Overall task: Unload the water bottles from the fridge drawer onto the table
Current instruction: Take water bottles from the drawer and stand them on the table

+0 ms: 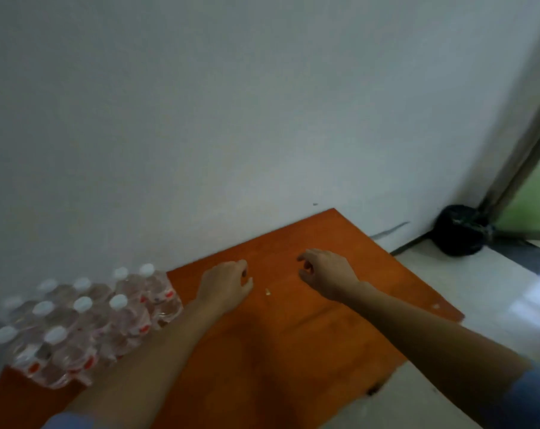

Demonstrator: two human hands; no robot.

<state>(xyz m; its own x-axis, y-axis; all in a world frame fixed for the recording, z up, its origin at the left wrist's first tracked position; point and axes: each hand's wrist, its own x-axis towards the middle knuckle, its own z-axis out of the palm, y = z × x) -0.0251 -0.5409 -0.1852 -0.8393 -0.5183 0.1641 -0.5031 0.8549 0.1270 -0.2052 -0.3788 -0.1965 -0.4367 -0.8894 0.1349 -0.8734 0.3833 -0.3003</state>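
Several clear water bottles with white caps and red labels stand upright in a tight cluster on the left part of the orange-brown table. Both my arms reach out over the table's bare far half. My left hand hovers just right of the bottles, its fingers loosely curled and holding nothing. My right hand hangs further right with fingers and thumb loosely curved, also holding nothing. The fridge drawer is out of sight.
A white wall runs along the table's far edge. A small yellowish scrap lies on the table between my hands. On the pale floor at the right corner sits a black bin beside a door frame.
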